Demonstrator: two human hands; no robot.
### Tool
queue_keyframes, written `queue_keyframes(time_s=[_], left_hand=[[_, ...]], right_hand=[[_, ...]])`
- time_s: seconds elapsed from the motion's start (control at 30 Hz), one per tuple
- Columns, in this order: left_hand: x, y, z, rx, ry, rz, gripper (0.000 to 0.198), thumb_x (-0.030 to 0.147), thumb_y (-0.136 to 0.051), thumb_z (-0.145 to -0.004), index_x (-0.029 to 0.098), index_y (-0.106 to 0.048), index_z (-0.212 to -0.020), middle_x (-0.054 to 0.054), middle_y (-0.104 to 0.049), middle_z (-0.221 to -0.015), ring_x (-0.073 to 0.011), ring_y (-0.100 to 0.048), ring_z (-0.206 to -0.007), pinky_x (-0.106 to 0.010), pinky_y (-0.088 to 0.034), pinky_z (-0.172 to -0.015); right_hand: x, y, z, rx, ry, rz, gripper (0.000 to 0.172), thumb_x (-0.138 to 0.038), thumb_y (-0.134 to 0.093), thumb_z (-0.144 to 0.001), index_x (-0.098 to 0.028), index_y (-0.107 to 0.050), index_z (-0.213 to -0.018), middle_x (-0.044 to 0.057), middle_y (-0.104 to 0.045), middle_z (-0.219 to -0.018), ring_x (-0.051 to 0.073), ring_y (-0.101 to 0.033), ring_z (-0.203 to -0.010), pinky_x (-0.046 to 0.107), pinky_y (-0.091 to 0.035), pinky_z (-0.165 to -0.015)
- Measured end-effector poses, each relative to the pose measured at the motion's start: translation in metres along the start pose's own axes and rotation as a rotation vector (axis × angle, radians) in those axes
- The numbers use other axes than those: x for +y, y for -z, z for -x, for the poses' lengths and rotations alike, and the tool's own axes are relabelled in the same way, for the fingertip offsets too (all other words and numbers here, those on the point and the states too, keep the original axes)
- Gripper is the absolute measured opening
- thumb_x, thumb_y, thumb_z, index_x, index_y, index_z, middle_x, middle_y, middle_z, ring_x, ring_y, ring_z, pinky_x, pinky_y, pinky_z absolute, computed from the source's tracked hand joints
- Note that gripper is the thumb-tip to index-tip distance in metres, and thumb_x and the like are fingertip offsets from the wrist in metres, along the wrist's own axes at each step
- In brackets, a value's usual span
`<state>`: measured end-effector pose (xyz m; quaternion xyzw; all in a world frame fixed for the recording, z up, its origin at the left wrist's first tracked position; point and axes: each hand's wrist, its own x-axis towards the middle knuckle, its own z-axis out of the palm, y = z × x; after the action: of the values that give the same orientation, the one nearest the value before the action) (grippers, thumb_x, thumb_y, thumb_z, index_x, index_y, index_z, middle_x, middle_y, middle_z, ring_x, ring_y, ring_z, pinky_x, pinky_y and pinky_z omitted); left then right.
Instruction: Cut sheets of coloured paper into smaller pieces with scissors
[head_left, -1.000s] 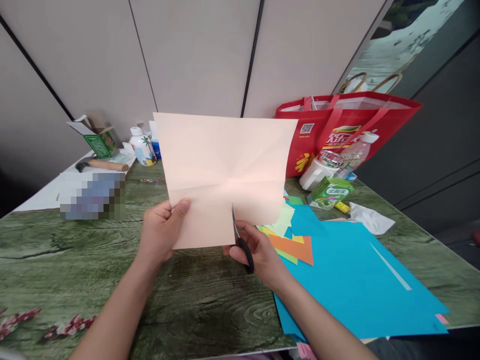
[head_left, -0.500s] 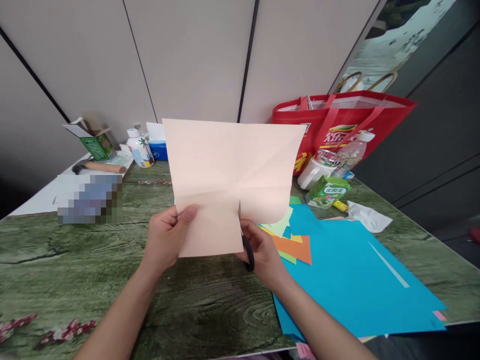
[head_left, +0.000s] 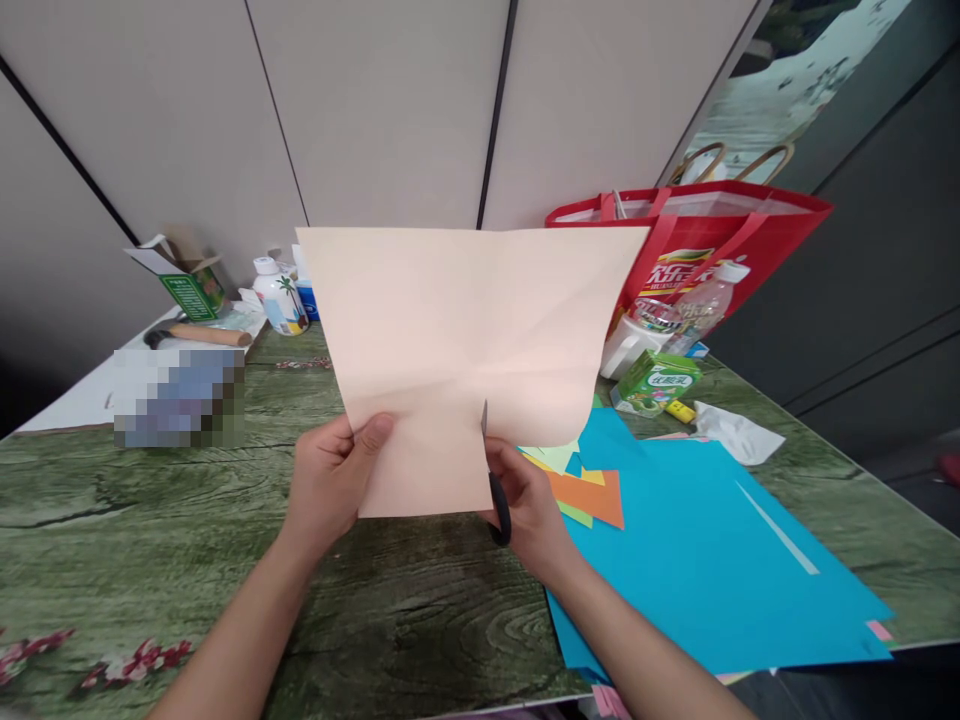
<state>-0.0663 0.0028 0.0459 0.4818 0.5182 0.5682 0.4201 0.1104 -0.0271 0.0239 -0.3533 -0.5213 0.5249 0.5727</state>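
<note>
A large pale peach sheet of paper is held up above the table, with a cut running up from its lower edge. My left hand is closed on the sheet's lower left part, thumb in front and fingers behind. My right hand is closed round the black handle of a pair of scissors at the cut. One blade tip shows in front of the paper; the rest of the scissors is hidden. Right of the cut, the paper curls over beside my right hand.
Blue sheets and coloured paper scraps lie on the right. Behind them stand a red bag, a clear bottle and a green carton. At the back left are a hammer, a white bottle and an open box.
The sheet's top edge has tilted nearer and spread wider in view, covering more of the blue box and red bag. The scissors and my right hand have shifted very slightly right.
</note>
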Motion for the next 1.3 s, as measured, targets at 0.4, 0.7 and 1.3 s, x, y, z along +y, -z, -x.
queue_keyframes(time_s=[0.4,0.7,1.3], left_hand=[[-0.0005,0.0002,0.0023,0.014,-0.024,-0.065,0.024,0.039,-0.064,-0.068,0.017,-0.07,-0.075,0.0,-0.061,-0.057,-0.0124,-0.052,-0.05,-0.022,-0.042,-0.043],[0.0028,-0.0017,0.0016,0.009,0.006,-0.06,0.025,0.04,-0.064,-0.067,0.017,-0.069,-0.073,0.001,-0.059,-0.054,-0.0112,-0.049,-0.045,-0.022,-0.042,-0.039],[0.0009,0.0007,0.0038,0.0,-0.066,-0.091,0.022,0.038,-0.063,-0.069,0.019,-0.071,-0.076,0.0,-0.063,-0.061,-0.0104,-0.049,-0.051,-0.02,-0.04,-0.043]], right_hand=[[0.0024,0.0003,0.0003,0.04,0.031,0.073,0.047,-0.046,-0.075,-0.056,-0.02,-0.057,-0.091,0.005,-0.062,-0.08,0.021,-0.058,-0.079,0.03,-0.046,-0.07],[0.0025,0.0002,0.0004,0.05,-0.003,0.069,0.044,-0.037,-0.078,-0.054,-0.02,-0.058,-0.09,0.003,-0.06,-0.075,0.019,-0.056,-0.074,0.031,-0.045,-0.073],[0.0047,-0.0022,0.0006,0.106,0.057,0.046,0.039,-0.031,-0.078,-0.057,-0.02,-0.062,-0.09,0.003,-0.062,-0.076,0.018,-0.056,-0.073,0.027,-0.045,-0.067]])
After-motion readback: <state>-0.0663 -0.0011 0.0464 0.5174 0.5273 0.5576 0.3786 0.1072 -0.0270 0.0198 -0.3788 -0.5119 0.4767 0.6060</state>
